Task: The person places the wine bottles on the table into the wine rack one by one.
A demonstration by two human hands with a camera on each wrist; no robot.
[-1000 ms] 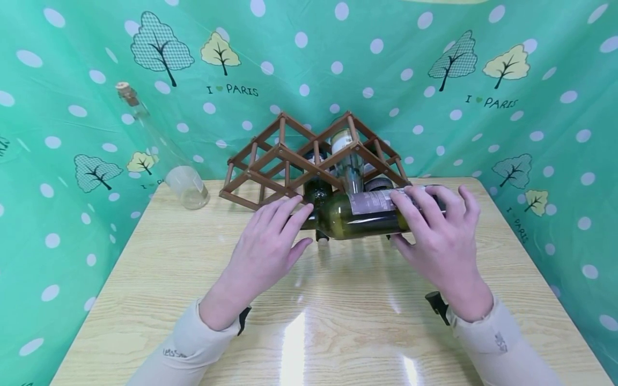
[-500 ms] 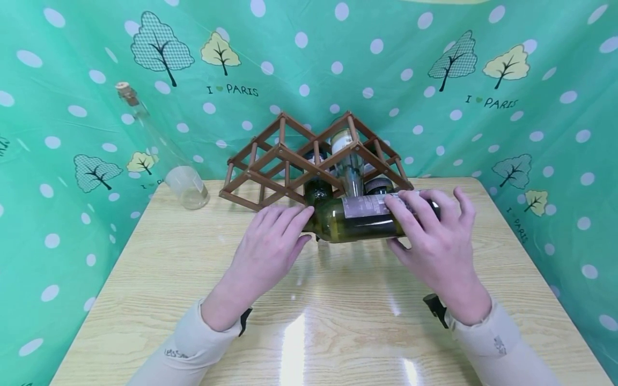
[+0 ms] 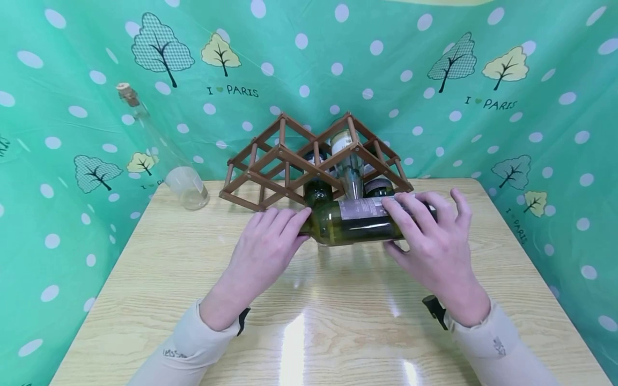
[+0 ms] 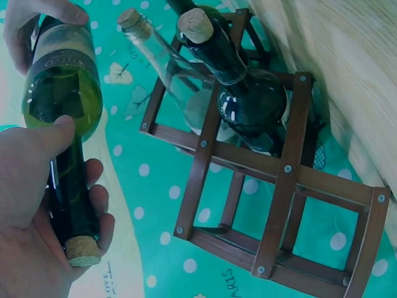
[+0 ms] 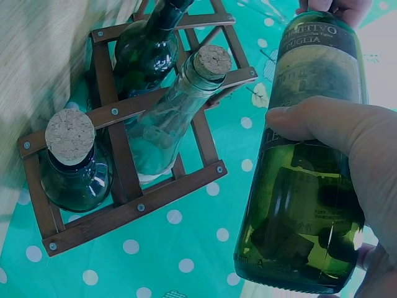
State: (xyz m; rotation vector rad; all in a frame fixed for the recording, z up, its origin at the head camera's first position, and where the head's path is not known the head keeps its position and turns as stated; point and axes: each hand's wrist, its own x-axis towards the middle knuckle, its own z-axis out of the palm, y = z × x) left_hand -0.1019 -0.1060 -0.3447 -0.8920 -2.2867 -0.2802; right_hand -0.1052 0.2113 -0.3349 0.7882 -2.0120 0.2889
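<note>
A clear, corked glass bottle [image 3: 187, 185] is standing on the pale wood-grain table [image 3: 183, 252], beyond and left of a person's left grip [image 3: 264, 245], which is clasping the neck of a labelled green glass wine bottle [image 3: 354, 224], lying sideways between both grips. Just beyond it, a brown wooden lattice rack [image 3: 318, 173] is holding a dark green glass bottle [image 3: 317, 194] nearer the left grip, a second clear bottle [image 3: 351, 174] midway and another dark bottle [image 3: 379, 186] nearer the right grip [image 3: 433, 236], which is wrapping thumb and fingers around the sideways bottle's body toward its base.
</note>
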